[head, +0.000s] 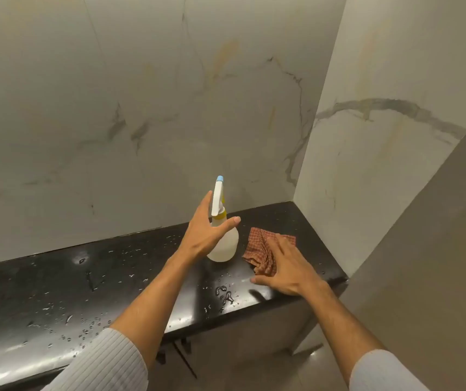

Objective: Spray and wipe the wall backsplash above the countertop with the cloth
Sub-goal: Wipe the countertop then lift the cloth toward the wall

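Head view: translucent spray bottle (224, 244) with white trigger head, blue nozzle tip and yellow collar, upright on wet black bench (56, 283) near corner, below marbled backsplash (141, 108). Left hand (206, 232) spread around bottle, fingers unclosed. Right hand (285, 266) flat, pressing crumpled red-checked cloth (260, 249) just beside bottle.

Left hand (205, 235) spread at spray bottle (224, 244); right hand (285, 266) on cloth (260, 246).
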